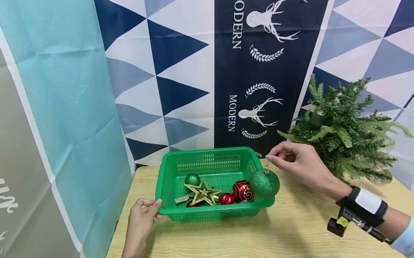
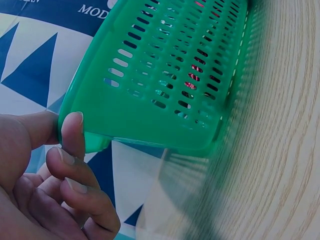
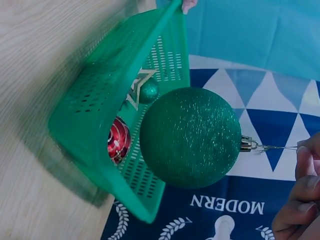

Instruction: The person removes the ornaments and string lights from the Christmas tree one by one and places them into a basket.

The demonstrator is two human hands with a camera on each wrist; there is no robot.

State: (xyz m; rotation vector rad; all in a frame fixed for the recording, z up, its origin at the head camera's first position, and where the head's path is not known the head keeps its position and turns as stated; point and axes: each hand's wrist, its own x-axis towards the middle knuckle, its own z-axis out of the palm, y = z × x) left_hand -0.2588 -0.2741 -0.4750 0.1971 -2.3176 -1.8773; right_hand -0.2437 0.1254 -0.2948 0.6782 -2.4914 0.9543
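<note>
My left hand pinches the near left corner of a green plastic basket; in the left wrist view the thumb and index finger grip its rim. A large glittery green Christmas ball hangs by its thin string from the fingertips of my right hand. In the head view the ball overlaps the basket's near right corner. Inside the basket lie a gold star, a smaller green ball, a patterned red ball and a ribbed red ball.
A small artificial Christmas tree stands at the right of the wooden table, just beyond my right hand. Patterned cloth hangs behind the table, and another cloth hangs along the left side.
</note>
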